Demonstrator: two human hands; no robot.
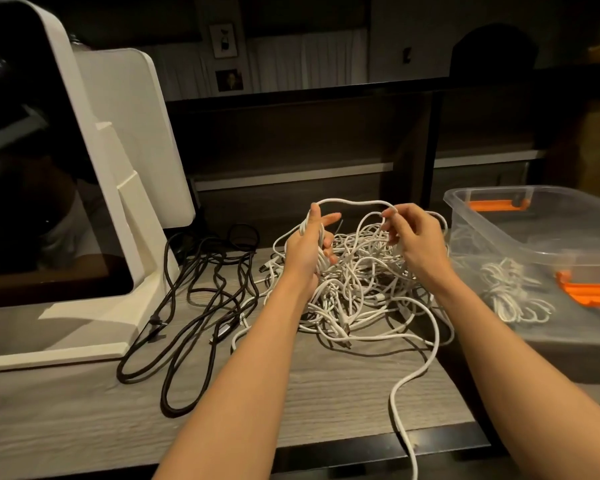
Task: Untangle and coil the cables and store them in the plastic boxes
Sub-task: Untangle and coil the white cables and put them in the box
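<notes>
Both the left hand [309,245] and right hand [414,239] apparently grip a white cable [354,201].

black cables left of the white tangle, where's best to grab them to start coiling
Probably at the near loop of the black cables, coming from above at the table's front edge. It lies open and flat, clear of the white tangle, so fingers can hook under it.

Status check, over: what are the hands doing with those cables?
Left hand gripping white coil. Right hand pinching same white cable. White tangle still knotted; black cables untouched. Plastic box holds one coil.
</notes>
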